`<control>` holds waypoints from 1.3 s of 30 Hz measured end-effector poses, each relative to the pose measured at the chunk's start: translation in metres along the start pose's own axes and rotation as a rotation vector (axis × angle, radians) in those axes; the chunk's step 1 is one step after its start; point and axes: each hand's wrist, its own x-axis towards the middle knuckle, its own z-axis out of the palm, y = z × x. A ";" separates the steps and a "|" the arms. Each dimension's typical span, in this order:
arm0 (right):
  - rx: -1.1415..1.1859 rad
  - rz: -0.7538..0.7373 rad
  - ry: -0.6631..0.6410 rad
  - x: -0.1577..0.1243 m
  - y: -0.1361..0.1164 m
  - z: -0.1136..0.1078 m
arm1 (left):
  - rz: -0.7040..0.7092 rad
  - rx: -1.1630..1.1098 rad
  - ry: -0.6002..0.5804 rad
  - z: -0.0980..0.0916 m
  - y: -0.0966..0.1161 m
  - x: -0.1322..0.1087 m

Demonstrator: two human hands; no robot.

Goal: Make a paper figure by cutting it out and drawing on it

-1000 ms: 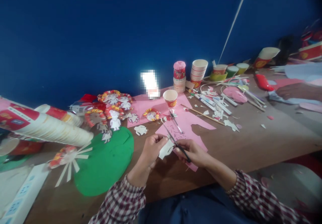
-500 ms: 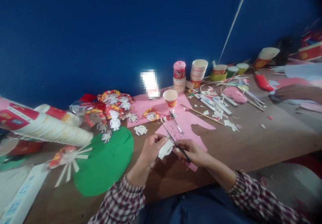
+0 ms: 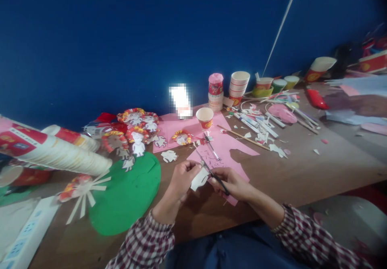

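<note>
Blurred at the far right, a co-worker's hand (image 3: 370, 104) has shifted over the papers on the table (image 3: 305, 160) since half a second ago, leaving a smaller patch of pink paper (image 3: 348, 89) in view beyond it, while the two hands in the foreground hold almost the same pose. White paper cutout (image 3: 199, 180) sits between those hands, just above the table's near edge, nearer the left hand (image 3: 183, 178), whose thumb and fingers are closed in a pinch on its left side. Its longer axis appears to slant from lower left to upper right, though fingertips cover part of it. Across the right side lie black-handled scissors (image 3: 221, 184), gripped in the curled fingers of the right hand (image 3: 232, 183); their long axis runs from the handles at lower right to tips at upper left, pointing away from the wearer, with blades right at the paper's upper edge. How far the blades stand apart cannot be told. Beyond the tips, a pink sheet (image 3: 238, 168) bears scattered dark clippings (image 3: 216, 161).
</note>
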 end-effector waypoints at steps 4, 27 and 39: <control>0.015 0.001 0.012 0.000 0.001 0.000 | -0.021 -0.019 -0.002 0.001 0.001 -0.001; 0.003 0.007 0.001 0.002 -0.001 0.000 | -0.021 -0.027 0.007 0.002 0.003 -0.001; 0.013 -0.019 -0.007 0.000 0.000 0.000 | -0.032 0.001 -0.005 -0.001 0.005 -0.002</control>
